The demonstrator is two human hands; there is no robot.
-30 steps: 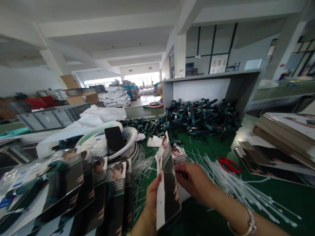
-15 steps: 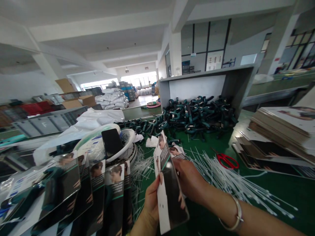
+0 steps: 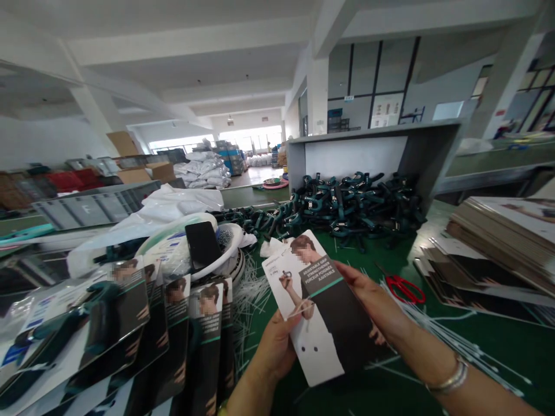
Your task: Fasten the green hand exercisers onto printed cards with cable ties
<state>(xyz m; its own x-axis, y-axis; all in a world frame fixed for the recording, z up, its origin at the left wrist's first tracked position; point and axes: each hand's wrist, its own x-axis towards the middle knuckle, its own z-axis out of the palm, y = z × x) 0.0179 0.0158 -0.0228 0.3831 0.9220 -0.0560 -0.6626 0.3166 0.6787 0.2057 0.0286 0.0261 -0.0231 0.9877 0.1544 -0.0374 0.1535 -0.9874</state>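
A printed card [image 3: 321,306] in white and dark grey, with two small holes low on its white part, is tilted above the green table. My left hand [image 3: 280,341] grips its lower left edge, thumb on the front. Around the card's upper right edge is my right hand [image 3: 368,294], with its fingers partly hidden behind. A thin white tie crosses the card's front near my left thumb. White cable ties [image 3: 459,346] lie under and beside my right forearm. Red-handled scissors [image 3: 405,289] rest beyond that hand.
Dark green hand grips [image 3: 355,202] fill a grey bin [image 3: 297,164] and spill leftward. Carded grips [image 3: 99,323] overlap at the left, near a white basin [image 3: 236,245] and a black phone [image 3: 202,245]. Stacked cards [image 3: 498,231] stand at the right.
The card has turned to show its printed front more fully. My right hand has moved right, onto the card's right edge. The whole view has shifted slightly.
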